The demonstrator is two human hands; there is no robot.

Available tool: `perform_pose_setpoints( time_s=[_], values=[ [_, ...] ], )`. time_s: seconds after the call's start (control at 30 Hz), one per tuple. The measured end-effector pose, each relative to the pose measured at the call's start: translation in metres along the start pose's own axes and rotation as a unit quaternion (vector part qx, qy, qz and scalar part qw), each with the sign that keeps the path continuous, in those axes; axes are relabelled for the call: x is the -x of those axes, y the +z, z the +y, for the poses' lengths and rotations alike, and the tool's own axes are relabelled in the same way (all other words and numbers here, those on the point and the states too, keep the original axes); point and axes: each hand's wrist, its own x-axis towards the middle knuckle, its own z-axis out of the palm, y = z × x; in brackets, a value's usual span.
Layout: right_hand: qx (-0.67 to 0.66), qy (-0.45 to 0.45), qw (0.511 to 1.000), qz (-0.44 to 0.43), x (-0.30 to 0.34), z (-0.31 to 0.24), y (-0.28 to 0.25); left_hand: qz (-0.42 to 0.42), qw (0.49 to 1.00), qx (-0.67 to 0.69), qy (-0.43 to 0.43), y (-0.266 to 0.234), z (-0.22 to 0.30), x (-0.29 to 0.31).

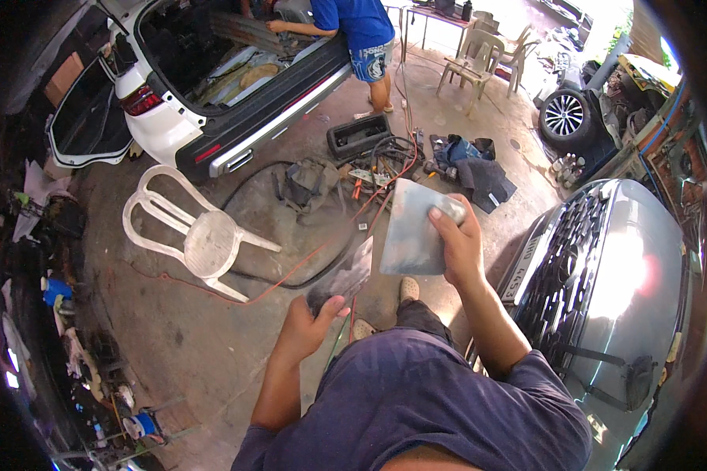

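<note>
Gripping a thin flat blade (344, 276) in the left hand (309, 324) and, nearby to its right, a cloudy grey plate (408, 235) in the right hand (462, 245). Seemingly under way, with both held near but not touching; impossible to tell the amount left.

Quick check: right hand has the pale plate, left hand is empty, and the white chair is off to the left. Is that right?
Not quite: the left hand is not empty. The head view shows it holding a thin flat sheet. The right hand does have the pale plate, and the white chair is off to the left.
</note>
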Motion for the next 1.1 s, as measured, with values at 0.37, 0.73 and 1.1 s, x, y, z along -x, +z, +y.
perform_pose_setpoints(
  time_s=[0.37, 0.73, 1.1],
  values=[
    [0.120, -0.071, 0.989, 0.049, -0.038, 0.050, 0.027, -0.019, 0.975, -0.210, 0.072, 0.038, 0.032, 0.013],
    [0.306, 0.124, 0.925, -0.189, 0.046, 0.052, 0.000, 0.052, 0.975, -0.210, 0.046, 0.020, 0.010, -0.019],
    [0.310, 0.073, 0.937, -0.143, 0.049, -0.002, -0.017, 0.010, 0.851, -0.477, 0.221, -0.020, 0.011, -0.027]
  ],
)
